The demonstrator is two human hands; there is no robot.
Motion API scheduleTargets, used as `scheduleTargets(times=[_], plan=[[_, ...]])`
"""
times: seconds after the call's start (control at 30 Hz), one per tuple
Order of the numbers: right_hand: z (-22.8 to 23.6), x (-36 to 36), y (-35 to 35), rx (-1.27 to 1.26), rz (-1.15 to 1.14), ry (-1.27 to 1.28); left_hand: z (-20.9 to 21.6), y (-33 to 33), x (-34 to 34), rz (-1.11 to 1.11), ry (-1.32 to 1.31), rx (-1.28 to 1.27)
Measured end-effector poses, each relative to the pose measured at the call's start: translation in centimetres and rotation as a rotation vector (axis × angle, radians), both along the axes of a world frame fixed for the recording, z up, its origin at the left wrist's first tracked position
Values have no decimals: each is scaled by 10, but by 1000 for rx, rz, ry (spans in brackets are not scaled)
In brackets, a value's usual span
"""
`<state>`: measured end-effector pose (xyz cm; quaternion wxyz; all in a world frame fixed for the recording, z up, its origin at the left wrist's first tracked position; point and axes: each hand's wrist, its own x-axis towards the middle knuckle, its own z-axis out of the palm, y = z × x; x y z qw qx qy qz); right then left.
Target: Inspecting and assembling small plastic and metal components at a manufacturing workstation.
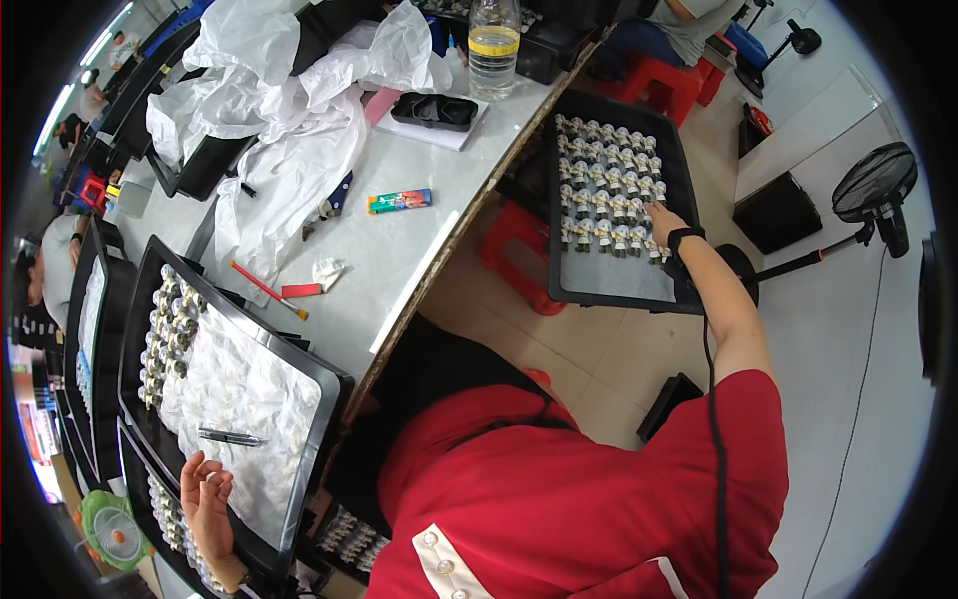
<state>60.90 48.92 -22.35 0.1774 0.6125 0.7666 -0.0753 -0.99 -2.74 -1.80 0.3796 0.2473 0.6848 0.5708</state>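
Note:
My right hand (665, 226) reaches over a black tray (619, 284) at the right. Rows of small white-and-dark figurines (604, 182) stand in it on a pale sheet. The fingers come together at a figurine at the right end of a row and partly hide it. At the lower left, my left hand (207, 507) is raised with fingers apart and slightly bent, holding nothing. Beside it is another black tray (324, 384), lined with crumpled white plastic (244, 384). A silver-and-black pen (232, 436) lies on that plastic, and more figurines (168, 334) crowd the tray's far left side.
On the grey table (399, 255) lie a red brush (269, 291), a colourful small box (399, 201), plastic sheeting (289, 150) and a black moulded tray (435, 111). A clear bottle (493, 50) stands farther back. Red stools (519, 255), a black fan (876, 190) and other people are around.

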Motion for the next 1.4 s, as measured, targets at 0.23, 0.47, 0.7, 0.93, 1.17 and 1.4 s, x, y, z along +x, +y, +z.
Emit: scheduleTargets(times=[0.23,0.47,0.7,0.93,1.17,1.4], plan=[[7,-7,8,-62,13,-56,3,1,3,-2,7,6],[3,2,13,-1,70,-31,1,4,4,-14,-4,34],[54,-85,5,-96,82,38,5,-19,2,30,73,-34],[226,-241,-96,-381,483,767,2,3,-1,-80,67,-36],[325,-403,-196,-473,1236,975,10,1,7,-179,101,-56],[272,-617,-271,-481,1524,830,0,-4,5,-51,81,18]])
